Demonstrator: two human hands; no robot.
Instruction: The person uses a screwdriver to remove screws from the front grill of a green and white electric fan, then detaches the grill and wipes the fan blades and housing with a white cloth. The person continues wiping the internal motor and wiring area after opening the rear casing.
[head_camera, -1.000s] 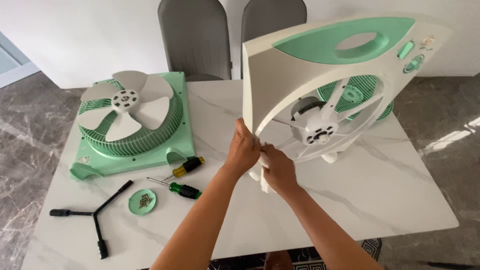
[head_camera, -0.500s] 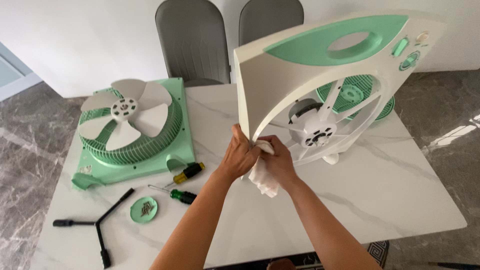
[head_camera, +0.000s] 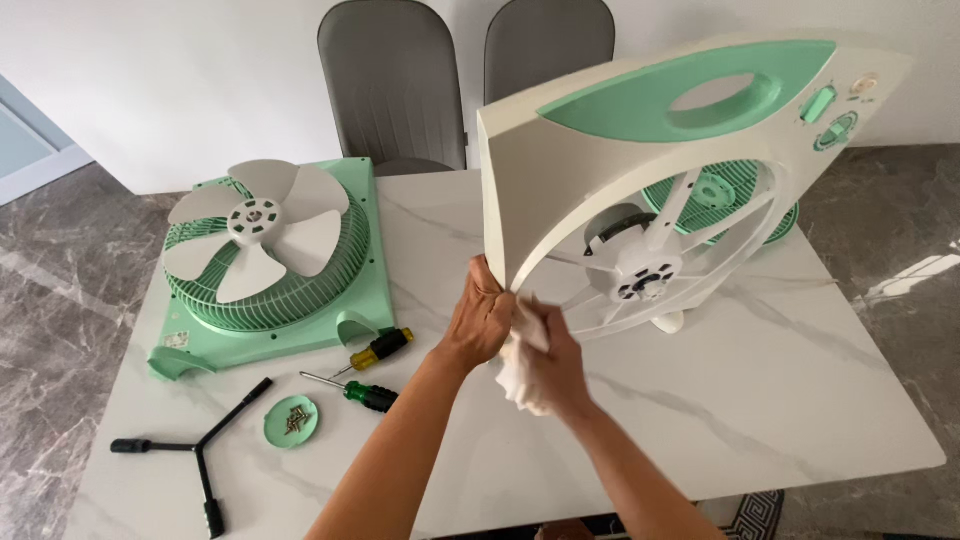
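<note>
A cream fan housing (head_camera: 560, 170) with a green handle panel stands tilted on the white marble table (head_camera: 760, 380). My left hand (head_camera: 482, 318) grips its lower left corner. My right hand (head_camera: 548, 362) holds a white cloth (head_camera: 518, 378) pressed against the same corner, just below the inner rim. The motor hub (head_camera: 640, 272) and its spokes show through the housing's round opening.
A green rear grille with a white blade (head_camera: 262, 240) lies at the left. Near it are two screwdrivers (head_camera: 372, 372), a black Y-shaped wrench (head_camera: 205, 455) and a green dish of screws (head_camera: 291, 421). Another green grille (head_camera: 720, 200) sits behind the housing. Two grey chairs (head_camera: 395, 80) stand beyond.
My right hand with the cloth has moved down along the housing's lower left corner after going up. The left hand keeps its grip.
</note>
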